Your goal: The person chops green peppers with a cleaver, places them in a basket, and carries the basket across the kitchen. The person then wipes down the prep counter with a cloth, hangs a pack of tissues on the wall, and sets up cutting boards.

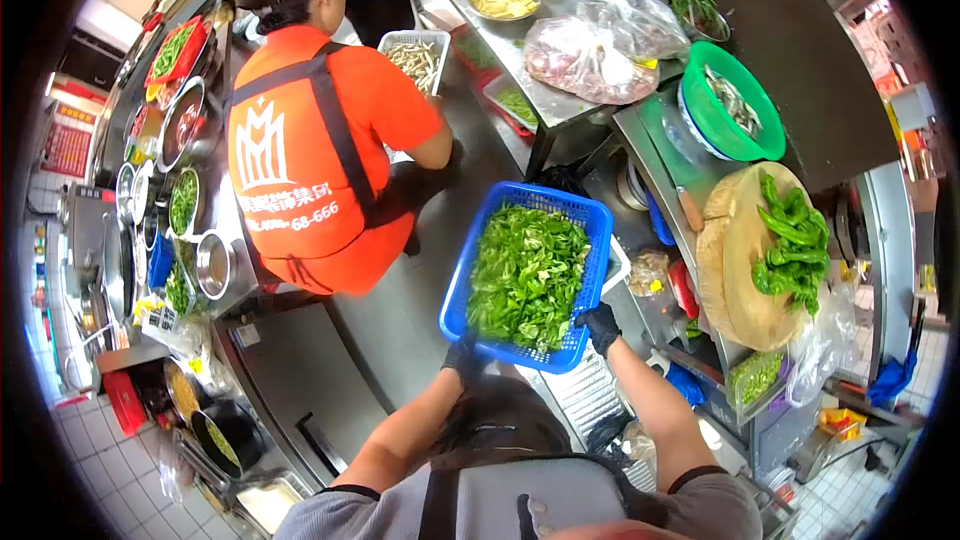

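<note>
Leftmost, a co-worker (310, 160) crouches beyond the basket's left side. Next, the left hand (466, 360), gloved, has its grip closed on the near-left corner of the blue basket (598, 265), fingers partly hidden. Holding leafy greens (530, 275), the basket lies ahead of both hands, long axis pointing away, leaning slightly right. The right hand (600, 328) clasps its near-right corner, nearer the round chopping board (725, 270).

Single head-worn view, looking forward and steeply down past the wearer's chest, basket (527, 280) near, kitchen counters around.
</note>
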The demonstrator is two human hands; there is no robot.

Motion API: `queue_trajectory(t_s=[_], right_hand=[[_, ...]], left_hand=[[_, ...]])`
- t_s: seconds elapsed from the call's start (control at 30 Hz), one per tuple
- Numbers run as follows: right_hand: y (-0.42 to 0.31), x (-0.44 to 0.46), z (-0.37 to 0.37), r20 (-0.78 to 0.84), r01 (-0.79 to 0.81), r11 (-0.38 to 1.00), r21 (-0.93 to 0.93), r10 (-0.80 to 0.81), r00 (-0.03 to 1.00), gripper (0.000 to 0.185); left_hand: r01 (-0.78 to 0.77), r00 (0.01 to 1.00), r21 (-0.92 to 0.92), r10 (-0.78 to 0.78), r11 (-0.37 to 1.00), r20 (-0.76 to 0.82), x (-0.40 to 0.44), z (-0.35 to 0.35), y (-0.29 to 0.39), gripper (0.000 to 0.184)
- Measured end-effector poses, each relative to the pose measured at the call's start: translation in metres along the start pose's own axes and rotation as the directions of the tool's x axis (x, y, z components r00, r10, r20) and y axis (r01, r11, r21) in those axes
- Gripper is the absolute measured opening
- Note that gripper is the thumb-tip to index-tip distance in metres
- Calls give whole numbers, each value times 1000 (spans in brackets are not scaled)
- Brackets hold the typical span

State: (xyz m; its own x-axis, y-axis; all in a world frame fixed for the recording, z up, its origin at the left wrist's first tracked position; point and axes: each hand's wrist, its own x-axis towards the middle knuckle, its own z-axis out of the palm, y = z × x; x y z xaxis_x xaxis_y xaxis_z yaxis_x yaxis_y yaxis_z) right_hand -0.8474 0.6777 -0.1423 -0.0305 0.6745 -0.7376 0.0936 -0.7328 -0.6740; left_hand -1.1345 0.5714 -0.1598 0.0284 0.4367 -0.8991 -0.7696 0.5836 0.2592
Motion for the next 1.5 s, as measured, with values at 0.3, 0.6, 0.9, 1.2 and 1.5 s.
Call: queue_trajectory(t_s=[0.3,0.6,0.9,1.2,1.5], right_hand=[[-30,-64,-12,-102,63,998,9,-62,993,27],[-56,-75,-5,-86,-17,993,117,27,996,17],[-55,-71,16,-24,-77,988,136,81,996,14],[-62,-60,44,-3,-103,990,98,103,995,33],[-25,8,39,-50,78,997,-3,-78,996,61]], left_hand=[[-236,971,529,180,815,156,-30,9,19,23],[-298,951,522,294,799,94,-10,9,37,11],[-629,735,675,577,386,356,83,-92,-14,7],[-407,893,580,440,705,92,9,-63,12,4],[-331,934,184,349,926,-80,-63,-8,51,4]])
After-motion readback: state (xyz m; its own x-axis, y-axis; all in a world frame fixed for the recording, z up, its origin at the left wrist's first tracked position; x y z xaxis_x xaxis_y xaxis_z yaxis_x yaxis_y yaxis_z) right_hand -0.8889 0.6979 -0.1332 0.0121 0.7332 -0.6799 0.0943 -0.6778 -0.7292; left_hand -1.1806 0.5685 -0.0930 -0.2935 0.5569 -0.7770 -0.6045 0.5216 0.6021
